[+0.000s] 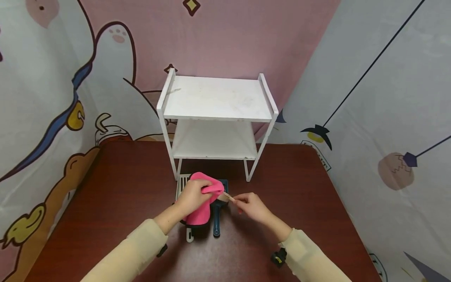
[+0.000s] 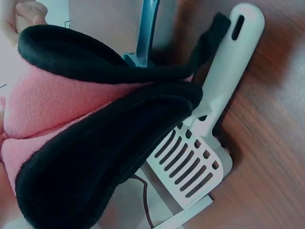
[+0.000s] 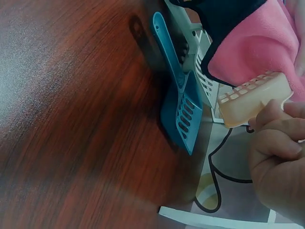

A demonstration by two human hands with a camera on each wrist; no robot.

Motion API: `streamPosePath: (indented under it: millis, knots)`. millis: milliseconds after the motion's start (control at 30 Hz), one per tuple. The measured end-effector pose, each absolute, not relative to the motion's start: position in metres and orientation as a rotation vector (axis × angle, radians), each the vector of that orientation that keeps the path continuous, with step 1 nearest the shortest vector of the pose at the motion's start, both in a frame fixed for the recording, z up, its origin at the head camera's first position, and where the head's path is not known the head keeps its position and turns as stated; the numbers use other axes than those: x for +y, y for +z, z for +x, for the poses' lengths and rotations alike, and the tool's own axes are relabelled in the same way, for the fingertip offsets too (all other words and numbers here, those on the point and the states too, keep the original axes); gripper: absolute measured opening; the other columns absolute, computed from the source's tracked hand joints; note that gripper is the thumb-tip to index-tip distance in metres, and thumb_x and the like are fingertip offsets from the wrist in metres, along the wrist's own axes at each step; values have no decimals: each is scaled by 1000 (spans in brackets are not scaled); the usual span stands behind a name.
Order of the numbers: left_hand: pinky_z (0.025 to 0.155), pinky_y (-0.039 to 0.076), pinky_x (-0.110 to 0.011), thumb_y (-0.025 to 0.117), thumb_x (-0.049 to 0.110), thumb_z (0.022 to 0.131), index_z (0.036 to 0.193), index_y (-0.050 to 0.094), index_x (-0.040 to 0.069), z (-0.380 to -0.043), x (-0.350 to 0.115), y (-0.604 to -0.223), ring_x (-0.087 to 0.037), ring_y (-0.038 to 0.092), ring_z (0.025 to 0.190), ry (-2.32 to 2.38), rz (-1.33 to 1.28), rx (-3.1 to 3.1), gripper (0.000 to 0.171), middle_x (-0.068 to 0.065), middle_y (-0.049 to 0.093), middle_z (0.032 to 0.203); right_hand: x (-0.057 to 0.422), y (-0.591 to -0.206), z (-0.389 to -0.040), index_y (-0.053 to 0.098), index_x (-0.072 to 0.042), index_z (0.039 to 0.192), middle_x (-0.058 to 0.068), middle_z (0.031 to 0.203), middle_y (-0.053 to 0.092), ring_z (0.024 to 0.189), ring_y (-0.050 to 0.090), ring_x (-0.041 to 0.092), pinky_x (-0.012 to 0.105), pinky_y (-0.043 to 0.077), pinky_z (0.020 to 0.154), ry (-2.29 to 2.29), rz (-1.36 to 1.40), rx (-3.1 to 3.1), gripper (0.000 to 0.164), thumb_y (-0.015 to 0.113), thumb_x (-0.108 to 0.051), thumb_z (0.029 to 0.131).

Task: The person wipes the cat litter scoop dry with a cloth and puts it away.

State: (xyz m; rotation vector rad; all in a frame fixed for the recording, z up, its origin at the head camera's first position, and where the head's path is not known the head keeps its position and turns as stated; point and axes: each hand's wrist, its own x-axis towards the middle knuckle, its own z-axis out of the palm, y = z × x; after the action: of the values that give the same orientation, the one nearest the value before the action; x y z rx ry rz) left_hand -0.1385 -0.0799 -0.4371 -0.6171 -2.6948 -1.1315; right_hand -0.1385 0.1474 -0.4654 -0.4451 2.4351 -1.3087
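My left hand [image 1: 193, 196] grips a soft pink cloth [image 1: 200, 209] with black trim, which hangs down in folds. Between the thumb and fingers of my right hand [image 1: 251, 205] is a small cream slotted scoop [image 3: 257, 100], pinched at one end. Its other end lies close against the cloth; whether they touch I cannot tell. A blue slotted scoop [image 3: 183, 109] rests on the table below the hands, handle toward me. To its left lies a white slotted scoop [image 2: 190, 167], partly covered by the cloth in the head view.
Behind the hands stands a white two-tier shelf [image 1: 216, 98] on thin legs. The brown wooden table [image 1: 116, 203] reaches back to a wall hanging [image 1: 239, 35] with cartoon drawings. A dark wrist device [image 1: 279, 257] sits at the right cuff.
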Motion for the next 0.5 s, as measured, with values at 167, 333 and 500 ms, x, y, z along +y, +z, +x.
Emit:
streamPosePath:
  millis: [167, 333, 500]
  knots:
    - [52, 32, -17, 71, 4, 78, 76, 65, 10, -143, -85, -436, -6, 37, 56, -1101, -578, -2709, 8, 3, 52, 65, 148, -466, -138, 65, 6, 107, 18, 61, 58, 44, 31, 2, 19, 24, 43, -1325, -458, 2439, 27, 55, -14, 93]
    - [54, 38, -19, 74, 5, 76, 84, 69, 6, -146, -91, -435, -10, 46, 59, -1073, -479, -2713, 9, -3, 63, 73, 148, -464, -138, 66, 5, 107, 5, 58, 55, 45, 33, 4, 19, 26, 43, -1341, -450, 2439, 26, 55, -14, 93]
    - [56, 40, -21, 75, 7, 76, 86, 70, 5, -149, -99, -434, -12, 50, 60, -1071, -435, -2693, 11, -7, 67, 77, 149, -462, -138, 66, 5, 107, 5, 58, 56, 46, 34, 4, 19, 25, 43, -1346, -453, 2437, 26, 56, -14, 93]
